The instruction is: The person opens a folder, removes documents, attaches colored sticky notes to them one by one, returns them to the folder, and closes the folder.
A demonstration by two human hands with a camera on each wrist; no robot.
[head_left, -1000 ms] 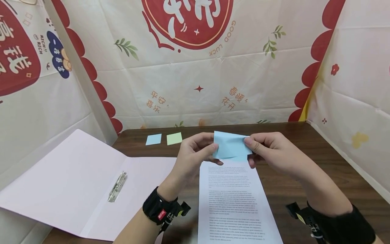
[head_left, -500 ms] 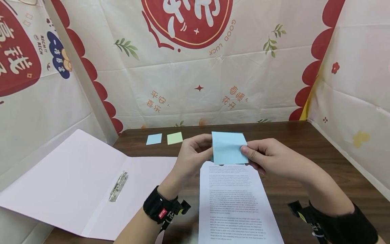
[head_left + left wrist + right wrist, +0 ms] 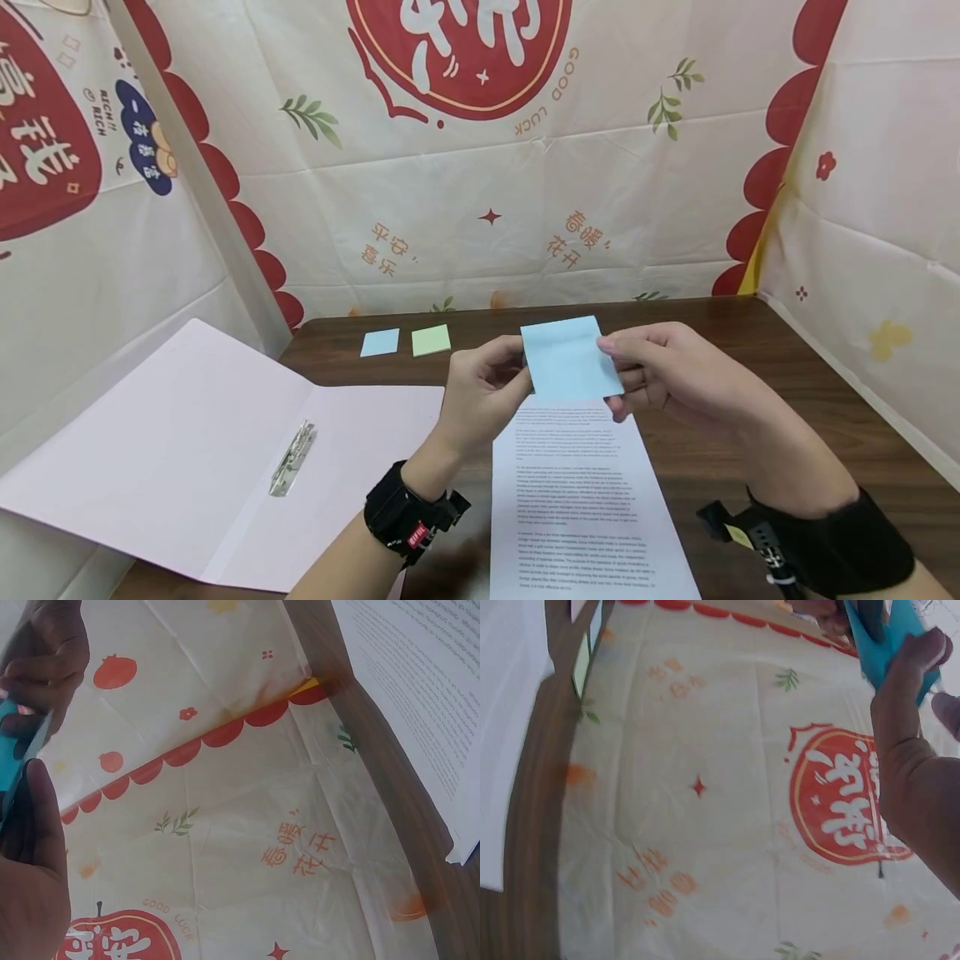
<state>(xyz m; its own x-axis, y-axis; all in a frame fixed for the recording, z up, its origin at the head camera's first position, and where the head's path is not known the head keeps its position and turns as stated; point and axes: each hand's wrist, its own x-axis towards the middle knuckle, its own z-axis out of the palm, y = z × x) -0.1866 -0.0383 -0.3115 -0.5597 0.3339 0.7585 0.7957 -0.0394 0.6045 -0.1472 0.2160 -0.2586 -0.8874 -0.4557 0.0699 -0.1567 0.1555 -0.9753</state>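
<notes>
A light blue sticky note (image 3: 572,358) is held up over the top of a printed sheet (image 3: 577,500) in the head view. My left hand (image 3: 483,387) grips its left edge, with part of the fingers hidden behind the note. At the upper right edge, my right hand (image 3: 667,367) pinches it between thumb and fingers. The note's face looks fairly flat and slightly turned. In the right wrist view the blue paper (image 3: 889,652) appears bent beside my right thumb. Only a teal strip of the note (image 3: 9,754) shows in the left wrist view.
An open white folder (image 3: 172,450) with a metal clip (image 3: 292,458) lies at left. Another blue sticky note (image 3: 379,342) and a green one (image 3: 431,340) lie at the back of the brown table (image 3: 750,367). Printed cloth (image 3: 480,167) encloses the table.
The note had a crease and an uneven, doubled lower edge a second ago; now it looks flatter and is tilted. My right hand dipped slightly, then rose along the note's right edge.
</notes>
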